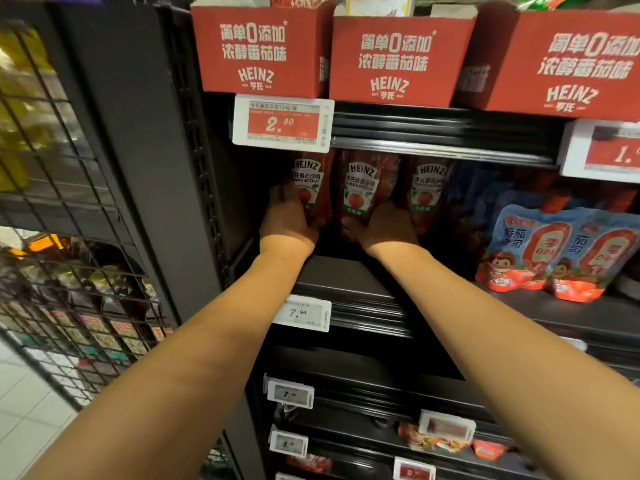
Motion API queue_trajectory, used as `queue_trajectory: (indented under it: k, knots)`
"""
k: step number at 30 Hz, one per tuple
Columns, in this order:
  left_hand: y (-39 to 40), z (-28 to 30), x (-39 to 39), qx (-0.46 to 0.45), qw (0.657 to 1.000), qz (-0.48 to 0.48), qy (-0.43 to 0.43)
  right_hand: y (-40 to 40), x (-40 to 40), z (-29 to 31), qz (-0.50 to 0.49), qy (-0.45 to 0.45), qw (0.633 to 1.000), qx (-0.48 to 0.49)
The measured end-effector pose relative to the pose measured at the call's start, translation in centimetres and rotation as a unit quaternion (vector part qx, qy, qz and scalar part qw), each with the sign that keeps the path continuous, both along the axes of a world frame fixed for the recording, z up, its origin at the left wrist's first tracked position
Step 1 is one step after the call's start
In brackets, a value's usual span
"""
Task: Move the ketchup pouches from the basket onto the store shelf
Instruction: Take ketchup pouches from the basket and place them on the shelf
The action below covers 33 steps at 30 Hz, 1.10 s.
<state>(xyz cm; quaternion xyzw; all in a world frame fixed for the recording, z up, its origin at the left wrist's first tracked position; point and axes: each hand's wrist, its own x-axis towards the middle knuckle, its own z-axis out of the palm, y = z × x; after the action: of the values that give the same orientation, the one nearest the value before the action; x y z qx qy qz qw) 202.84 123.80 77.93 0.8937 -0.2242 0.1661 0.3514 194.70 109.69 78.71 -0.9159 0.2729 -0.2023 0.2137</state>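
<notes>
Both hands deep in the shelf point(349, 271) — left hand point(289, 216) gripping one ketchup pouch point(311, 188), right hand point(384, 225) gripping the next pouch point(363, 192). Probably soft, squishy, light — best held low at the base.

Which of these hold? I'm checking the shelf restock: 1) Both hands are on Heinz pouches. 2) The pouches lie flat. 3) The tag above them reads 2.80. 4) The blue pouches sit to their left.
1) True: the left hand holds the left Heinz pouch, the right hand the middle Heinz pouch.
2) False: they stand upright on the shelf.
3) True: the price tag shows 2.80.
4) False: the blue pouches sit to their right.
</notes>
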Motion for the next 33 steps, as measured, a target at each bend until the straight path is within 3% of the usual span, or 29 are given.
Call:
queue_trajectory:
  k: [5,11,26,29,33]
  knots:
    - [0.5,0.0,-0.6,0.041,0.999,0.024,-0.001,1.1,1.6,0.7,0.048,0.021,0.999,0.015]
    - [0.5,-0.6,-0.8,0.109,0.991,0.059,-0.04,0.0,0.4,-1.1,0.007,-0.036,0.998,0.049]
    - [0.3,0.1,-0.8,0.076,0.997,0.029,-0.002,0.6,0.7,-1.1,0.008,-0.062,0.997,0.037]
    - [1.0,-0.1,-1.5,0.027,0.999,0.011,-0.023,0.6,-0.5,-1.0,-0.012,-0.055,0.997,0.055]
    - [2.6,-1.3,-2.0,-0.161,0.981,-0.061,-0.087,0.9,-3.1,-0.9,-0.034,-0.084,0.994,0.067]
